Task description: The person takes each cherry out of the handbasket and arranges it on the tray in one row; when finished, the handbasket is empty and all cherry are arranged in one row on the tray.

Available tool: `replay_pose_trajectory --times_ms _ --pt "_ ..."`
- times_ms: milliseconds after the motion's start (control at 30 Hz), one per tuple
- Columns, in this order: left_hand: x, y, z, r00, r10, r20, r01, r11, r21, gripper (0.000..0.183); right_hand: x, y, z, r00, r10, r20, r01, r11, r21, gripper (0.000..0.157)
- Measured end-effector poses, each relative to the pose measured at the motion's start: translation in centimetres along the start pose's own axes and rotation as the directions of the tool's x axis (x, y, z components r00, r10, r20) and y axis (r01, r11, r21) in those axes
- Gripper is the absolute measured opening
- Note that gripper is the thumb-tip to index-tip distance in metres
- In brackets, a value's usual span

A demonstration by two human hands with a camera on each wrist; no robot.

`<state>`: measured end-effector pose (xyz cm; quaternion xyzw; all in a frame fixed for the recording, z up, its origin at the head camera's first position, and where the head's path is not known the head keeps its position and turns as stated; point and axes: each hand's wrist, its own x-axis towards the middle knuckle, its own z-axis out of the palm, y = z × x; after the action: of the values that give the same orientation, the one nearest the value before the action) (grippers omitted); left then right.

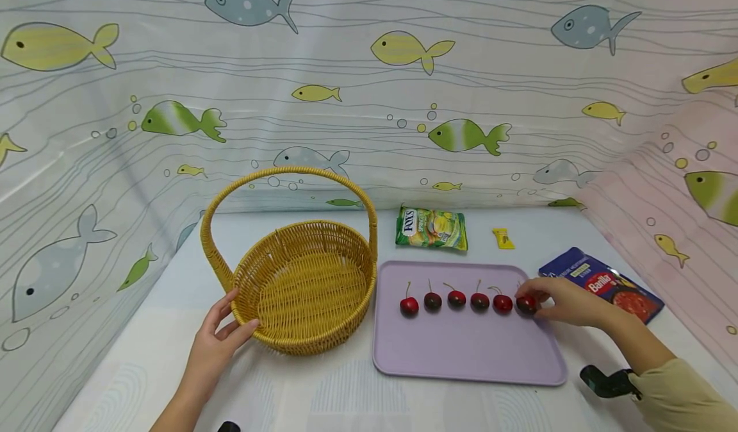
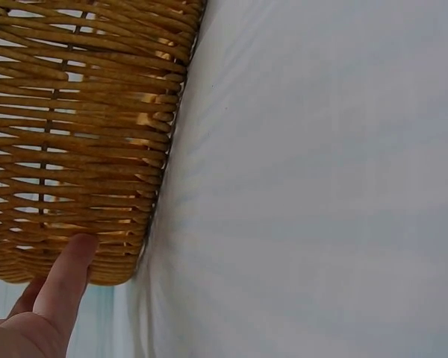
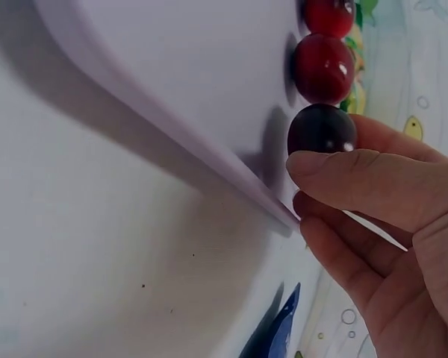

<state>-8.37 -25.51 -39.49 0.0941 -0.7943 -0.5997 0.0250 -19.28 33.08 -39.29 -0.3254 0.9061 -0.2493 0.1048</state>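
Note:
At the left, my left hand (image 1: 218, 342) holds the rim of a yellow wicker basket (image 1: 314, 339) with a tall arched handle; the basket is empty. In the left wrist view a fingertip (image 2: 81, 246) lies against the basket's woven outer wall (image 2: 75, 142). My right hand (image 1: 567, 300) pinches a dark red cherry (image 3: 321, 128) between thumb and fingers, at the right end of a row of cherries on a lilac tray (image 1: 467, 355). A brighter red cherry (image 3: 323, 68) sits right beside it. Several stemmed cherries, among them a red one (image 1: 409, 307), continue the row leftward.
Behind the tray lie a green Fox's candy bag (image 1: 431, 228) and a small yellow wrapped candy (image 1: 503, 238). A blue Barilla packet (image 1: 599, 281) lies right of the tray, partly behind my right hand. A fish-print curtain (image 1: 369, 111) encloses the table's back and sides.

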Motion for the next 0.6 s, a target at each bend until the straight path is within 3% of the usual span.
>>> replay_pose_trajectory --times_ms 600 --pt "-0.12 0.22 0.33 1.0 0.012 0.002 -0.012 1.0 -0.014 0.074 -0.05 -0.11 0.17 0.999 0.038 0.025 -0.038 0.999 -0.007 0.036"
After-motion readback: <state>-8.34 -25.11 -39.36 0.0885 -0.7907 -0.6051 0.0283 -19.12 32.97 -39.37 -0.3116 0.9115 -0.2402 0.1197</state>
